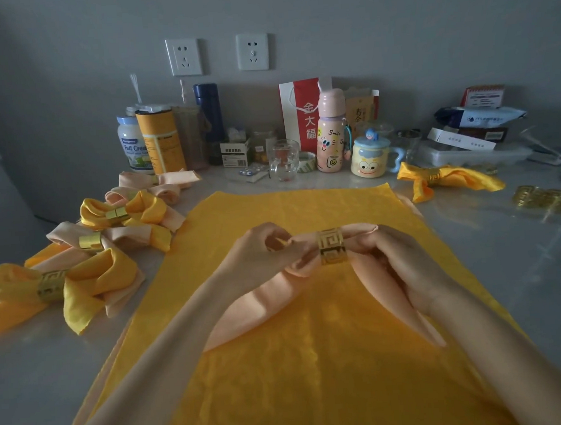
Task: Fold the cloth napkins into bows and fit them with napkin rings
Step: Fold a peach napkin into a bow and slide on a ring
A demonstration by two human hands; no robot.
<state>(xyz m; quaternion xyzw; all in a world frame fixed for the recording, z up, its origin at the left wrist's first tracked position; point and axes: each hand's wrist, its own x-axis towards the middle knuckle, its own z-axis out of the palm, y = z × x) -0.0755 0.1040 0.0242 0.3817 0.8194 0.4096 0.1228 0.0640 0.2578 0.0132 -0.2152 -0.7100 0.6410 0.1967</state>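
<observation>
A peach napkin is gathered through a gold cut-out napkin ring above a flat yellow napkin spread on the table. My left hand pinches the peach cloth just left of the ring. My right hand grips the cloth on the ring's right side. Two peach tails hang down toward me. Finished bows with rings lie at the left: a yellow one and several peach and yellow ones. Another yellow bow lies at the right.
Spare gold rings sit in clear wrapping at the right. Along the wall stand jars and tins, a glass mug, a pink bottle, a cartoon cup, a red bag and boxes.
</observation>
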